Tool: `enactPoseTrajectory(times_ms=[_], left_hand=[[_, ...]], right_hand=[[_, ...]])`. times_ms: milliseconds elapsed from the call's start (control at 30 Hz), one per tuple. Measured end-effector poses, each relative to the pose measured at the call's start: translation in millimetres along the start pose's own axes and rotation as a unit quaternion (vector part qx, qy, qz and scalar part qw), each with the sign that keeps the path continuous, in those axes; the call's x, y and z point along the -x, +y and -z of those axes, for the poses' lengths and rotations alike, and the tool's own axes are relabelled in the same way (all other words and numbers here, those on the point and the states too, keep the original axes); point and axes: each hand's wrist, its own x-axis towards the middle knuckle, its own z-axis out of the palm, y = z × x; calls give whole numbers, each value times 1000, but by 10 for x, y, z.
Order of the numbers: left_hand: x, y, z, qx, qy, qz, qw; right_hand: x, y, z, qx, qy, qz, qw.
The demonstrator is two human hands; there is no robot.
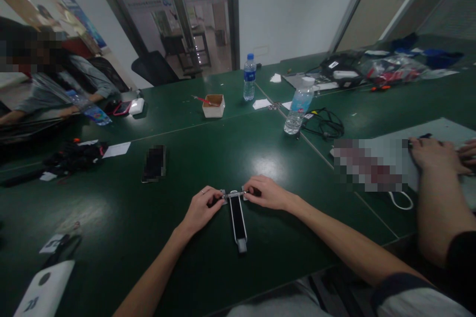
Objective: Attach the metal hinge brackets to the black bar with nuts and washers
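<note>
On the green table in front of me lies a narrow device [238, 218] with a black face, a white rim and a grey block at its near end. A thin metal crossbar [234, 194] runs across its far end, making a T shape. My left hand [203, 209] pinches a small grey end piece [223, 196] at the bar's left. On the opposite side, my right hand [266, 192] pinches a matching end piece [244, 193]. Both hands rest low, close to the tabletop. What exactly the device is, I cannot tell.
Ahead stand two water bottles [249, 78] [298, 109], a small box [213, 106] and a coiled black cable [327, 124]. A phone [153, 164] lies left, a white power bank [46, 287] nearer. At right, another person's arm [439, 178] reaches over a grey board [442, 133].
</note>
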Motion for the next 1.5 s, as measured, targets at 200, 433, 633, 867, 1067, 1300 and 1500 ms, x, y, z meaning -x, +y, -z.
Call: enactPoseTrajectory(times_ms=[200, 433, 633, 867, 1067, 1300, 1500], left_hand=[[1, -21, -8, 8, 7, 5, 1000], [5, -22, -11, 14, 1, 3, 1000], [-5, -33, -36, 3, 14, -5, 1000], [5, -33, -40, 8, 15, 1, 1000], [8, -40, -60, -3, 6, 2, 1000], [8, -20, -33, 14, 9, 4, 1000], [3, -27, -51, -9, 10, -7, 1000]], right_hand=[[-8, -21, 23, -2, -3, -2, 1000], [-7, -3, 8, -2, -3, 0, 1000], [-12, -8, 0, -2, 2, -2, 1000], [-9, -4, 1, -4, 0, 0, 1000], [-13, 7, -12, -4, 3, -2, 1000], [-15, 11, -8, -8, 0, -3, 1000], [-23, 13, -10, -13, 10, -3, 1000]])
